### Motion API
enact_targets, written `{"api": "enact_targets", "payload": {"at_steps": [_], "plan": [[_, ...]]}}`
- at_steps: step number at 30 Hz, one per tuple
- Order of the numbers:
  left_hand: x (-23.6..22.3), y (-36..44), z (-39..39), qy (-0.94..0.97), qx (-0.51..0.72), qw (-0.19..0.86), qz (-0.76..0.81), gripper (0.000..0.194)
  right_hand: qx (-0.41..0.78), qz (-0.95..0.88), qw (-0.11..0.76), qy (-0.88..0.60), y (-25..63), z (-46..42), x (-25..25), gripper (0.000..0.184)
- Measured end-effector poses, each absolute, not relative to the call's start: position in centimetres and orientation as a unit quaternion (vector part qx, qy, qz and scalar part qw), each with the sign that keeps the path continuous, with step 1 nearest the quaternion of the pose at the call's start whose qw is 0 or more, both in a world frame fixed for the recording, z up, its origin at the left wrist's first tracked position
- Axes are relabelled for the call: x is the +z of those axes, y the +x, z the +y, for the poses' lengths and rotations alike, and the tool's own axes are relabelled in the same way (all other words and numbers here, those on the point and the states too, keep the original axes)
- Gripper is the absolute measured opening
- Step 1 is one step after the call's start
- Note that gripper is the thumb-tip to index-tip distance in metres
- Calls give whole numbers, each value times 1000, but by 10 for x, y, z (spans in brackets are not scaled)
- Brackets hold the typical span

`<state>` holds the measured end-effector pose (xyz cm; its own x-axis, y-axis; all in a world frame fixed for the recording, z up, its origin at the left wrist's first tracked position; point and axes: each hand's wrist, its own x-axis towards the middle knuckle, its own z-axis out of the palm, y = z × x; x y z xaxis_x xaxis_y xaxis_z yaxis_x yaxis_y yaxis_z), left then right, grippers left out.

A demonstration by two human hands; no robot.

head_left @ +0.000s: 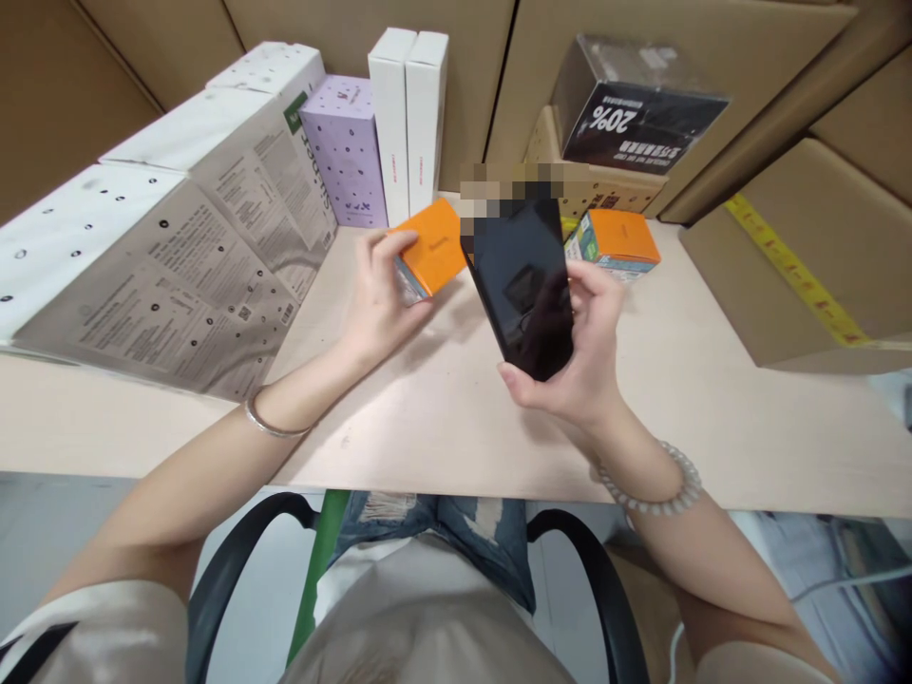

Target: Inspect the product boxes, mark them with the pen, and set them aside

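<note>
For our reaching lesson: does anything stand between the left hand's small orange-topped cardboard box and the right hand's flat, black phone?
Nothing visible stands between the orange-topped box and black phone; whether their near edges touch is unclear.

We seem to be in a stockroom or office workspace; we cannot tell which. Along our pale desk (427, 427) we see white boxes (157, 218) at ten o'clock, a purple box (346, 161) at eleven, a black box (619, 123) at one. Brown panels (470, 95) rise at twelve, a carton (826, 228) stands at three, and our armchair (598, 581) is at six.
</note>
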<state>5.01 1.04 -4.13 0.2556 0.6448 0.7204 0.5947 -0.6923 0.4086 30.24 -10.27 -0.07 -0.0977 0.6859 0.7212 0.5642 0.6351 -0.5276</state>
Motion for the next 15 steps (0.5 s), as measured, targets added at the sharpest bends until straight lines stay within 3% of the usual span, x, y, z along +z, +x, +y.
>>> {"api": "enact_targets", "payload": {"at_steps": [9,15], "plan": [[-57,30,40,650,543,58,528,82,194,-723,371,-550,300,-88,-12,82],[-36,27,34,678,469,5,566,56,208,-772,235,-553,292,-84,-20,70]]}}
